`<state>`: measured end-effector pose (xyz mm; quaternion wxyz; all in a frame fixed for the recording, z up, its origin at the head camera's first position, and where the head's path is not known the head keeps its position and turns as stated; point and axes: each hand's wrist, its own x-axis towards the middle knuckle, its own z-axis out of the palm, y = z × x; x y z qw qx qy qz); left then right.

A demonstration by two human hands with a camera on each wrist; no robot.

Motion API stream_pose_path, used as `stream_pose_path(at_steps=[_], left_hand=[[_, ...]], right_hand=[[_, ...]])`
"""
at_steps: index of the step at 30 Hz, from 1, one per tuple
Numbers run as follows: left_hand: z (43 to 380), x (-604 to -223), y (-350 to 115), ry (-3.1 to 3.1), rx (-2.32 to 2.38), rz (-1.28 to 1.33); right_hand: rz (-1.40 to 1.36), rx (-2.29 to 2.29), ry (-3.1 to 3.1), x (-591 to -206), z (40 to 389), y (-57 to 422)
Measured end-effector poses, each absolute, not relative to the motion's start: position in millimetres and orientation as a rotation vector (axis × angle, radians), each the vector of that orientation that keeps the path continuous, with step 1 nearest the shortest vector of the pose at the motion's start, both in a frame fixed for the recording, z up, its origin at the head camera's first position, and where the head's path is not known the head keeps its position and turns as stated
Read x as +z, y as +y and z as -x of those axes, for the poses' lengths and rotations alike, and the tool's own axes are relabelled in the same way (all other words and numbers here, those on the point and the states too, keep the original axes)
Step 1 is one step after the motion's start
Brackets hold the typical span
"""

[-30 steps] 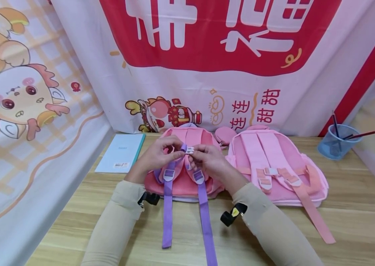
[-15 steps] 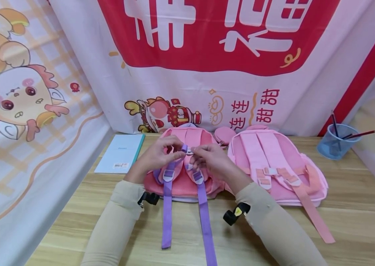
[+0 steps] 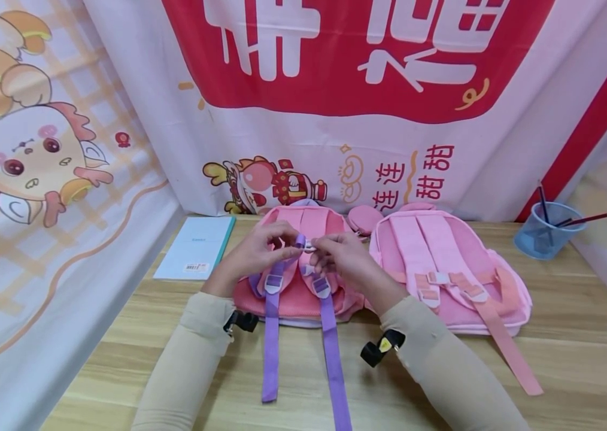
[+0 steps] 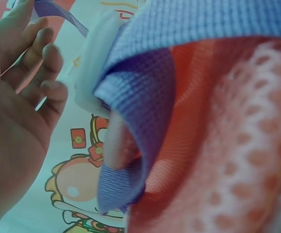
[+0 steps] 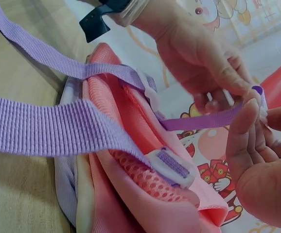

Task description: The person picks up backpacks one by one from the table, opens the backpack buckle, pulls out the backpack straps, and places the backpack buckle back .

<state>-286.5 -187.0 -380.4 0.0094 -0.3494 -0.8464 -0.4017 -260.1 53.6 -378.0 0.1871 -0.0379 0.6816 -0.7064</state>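
On the worktop (image 3: 136, 335) lie two backpacks side by side, each with its strap side facing up; the left one, the purple-strapped backpack (image 3: 249, 304), has its top towards the back wall and its long axis running away from the person; two purple strap tails (image 3: 270, 359), one from each of its two white adjusters (image 3: 273, 284), point back towards the person, the right-hand tail running past the lower edge of the head view; above this bag both hands meet, the left hand (image 3: 260, 248) with its fingers pinching a purple strap (image 5: 199, 122), the right hand (image 3: 343, 254) with its fingers pinching a small white buckle (image 3: 309, 246) at that strap's end, whose finer shape the fingers partly hide; the second, the salmon-strapped backpack (image 3: 467, 239), slants slightly, one salmon tail (image 3: 513, 353) pointing towards the person; one round pink pouch (image 3: 364, 219) sits between the bags' upper parts; one pale blue notebook (image 3: 193, 245) lies on the left; one blue cup (image 3: 535, 240) on the right holds at least two pencils (image 3: 594, 217), their points leaning outward over the rim.
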Motion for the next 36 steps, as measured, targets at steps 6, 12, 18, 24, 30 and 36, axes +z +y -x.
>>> stream_pose_path(at_steps=[6,12,18,24,30,36], left_hand=[[289.4,-385.8,-184.3,-2.692,-1.357,1.140],[293.9,-390.8,-177.8,-2.643,-1.402,1.134],[295.5,-393.4,-172.5,-2.642,-1.419,1.102],[295.7,-394.4,-168.9,-2.649,-1.429,1.079],[295.2,-393.8,-167.8,-2.664,-1.426,1.052],[296.3,-395.3,-166.9,-2.638,-1.449,1.050]], right_hand=[[0.077,-2.016,1.907,-375.8,258.2,54.5],[0.078,-2.037,1.885,-377.2,257.6,55.4],[0.106,-2.021,1.898,-377.2,256.7,57.2],[0.122,-2.004,1.947,-376.8,256.6,58.1],[0.131,-2.041,1.969,-377.5,256.0,58.9],[0.124,-2.042,1.997,-377.8,255.5,61.5]])
